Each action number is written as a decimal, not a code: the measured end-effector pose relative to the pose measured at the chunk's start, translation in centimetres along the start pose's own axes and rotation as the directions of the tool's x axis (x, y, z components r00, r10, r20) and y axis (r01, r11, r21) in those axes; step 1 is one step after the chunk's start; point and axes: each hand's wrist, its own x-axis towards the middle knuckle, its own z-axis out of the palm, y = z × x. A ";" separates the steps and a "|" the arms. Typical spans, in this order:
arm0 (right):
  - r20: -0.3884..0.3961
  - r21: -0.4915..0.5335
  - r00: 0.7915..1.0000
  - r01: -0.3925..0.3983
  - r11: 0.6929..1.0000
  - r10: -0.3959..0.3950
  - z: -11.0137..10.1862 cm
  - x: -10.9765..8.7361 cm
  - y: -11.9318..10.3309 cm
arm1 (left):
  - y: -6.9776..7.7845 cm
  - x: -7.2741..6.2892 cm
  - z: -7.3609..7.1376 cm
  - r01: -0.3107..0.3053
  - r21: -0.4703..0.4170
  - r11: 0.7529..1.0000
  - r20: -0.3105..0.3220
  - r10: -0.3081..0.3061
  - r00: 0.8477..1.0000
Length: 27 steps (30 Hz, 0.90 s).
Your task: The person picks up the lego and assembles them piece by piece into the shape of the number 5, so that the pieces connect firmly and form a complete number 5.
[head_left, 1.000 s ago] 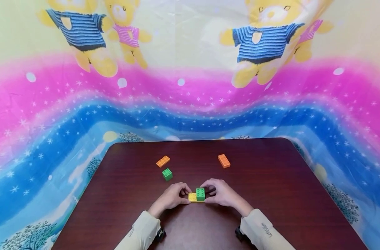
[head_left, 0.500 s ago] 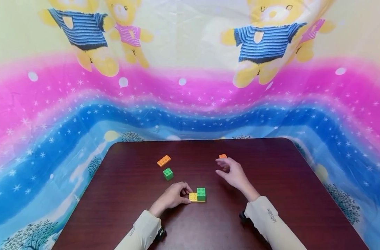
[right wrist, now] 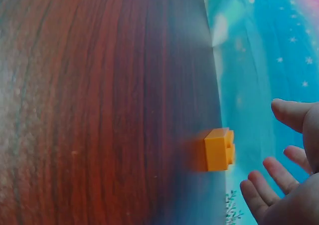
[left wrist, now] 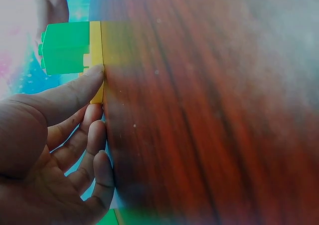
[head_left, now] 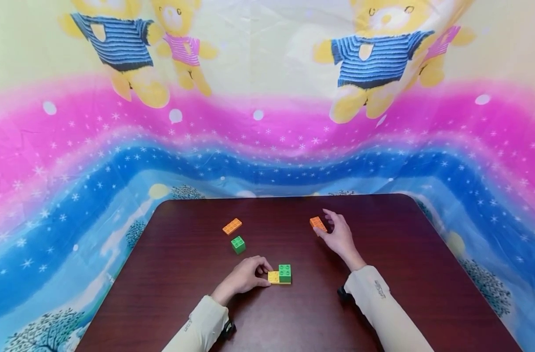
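A thin yellow building plate (head_left: 273, 278) lies near the middle of the table with a green brick (head_left: 285, 273) stacked on its right half. My left hand (head_left: 247, 275) pinches the plate's left end between thumb and fingers; the left wrist view shows the thumb (left wrist: 75, 93) against its edge. Farther back on the right, my right hand (head_left: 340, 235) hovers over an orange brick (head_left: 317, 224), thumb and fingers spread on either side. In the right wrist view that orange brick (right wrist: 218, 150) stands apart from the spread fingers.
Left of centre, a flat orange brick (head_left: 232, 226) and a loose green brick (head_left: 238, 244) lie on the dark wooden table (head_left: 381, 215). A printed curtain with teddy bears (head_left: 267, 171) hangs behind the table's far edge.
My right hand has left the green-and-yellow stack and moved back and right to the orange brick, its fingers spreading. The left hand stays at the yellow plate.
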 end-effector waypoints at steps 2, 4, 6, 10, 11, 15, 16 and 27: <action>0.007 -0.007 1.000 -0.028 1.000 0.028 0.2 0.2 0.3 | 0.0 0.0 0.0 -0.001 -0.002 1.000 0.000 0.001 1.000; 0.018 -0.014 0.998 -0.054 0.998 0.054 0.3 0.4 0.5 | 0.0 0.0 0.0 -0.001 -0.002 1.000 0.000 0.001 1.000; 0.027 -0.019 0.996 -0.079 0.997 0.080 0.6 0.6 0.7 | 0.0 0.1 -0.1 -0.001 0.000 1.000 0.000 0.001 1.000; 0.039 -0.030 0.993 -0.114 0.993 0.115 1.0 0.7 1.1 | 0.1 0.1 -0.1 -0.001 0.003 1.000 0.001 0.001 1.000; 0.041 -0.032 0.992 -0.120 0.992 0.121 1.1 0.7 1.2 | 0.1 0.1 -0.1 0.000 0.004 1.000 0.001 0.000 1.000; 0.042 -0.051 0.992 -0.118 0.992 0.121 1.4 0.8 1.4 | 0.0 0.0 0.0 0.003 0.006 1.000 -0.002 -0.003 1.000; 0.040 -0.056 0.992 -0.119 0.991 0.121 1.4 0.9 1.5 | 0.0 0.0 0.0 0.002 0.007 1.000 -0.002 -0.002 1.000; 0.040 -0.059 0.988 -0.146 0.987 0.149 1.6 1.1 1.9 | 0.1 0.0 0.0 -0.004 0.000 1.000 -0.002 0.004 1.000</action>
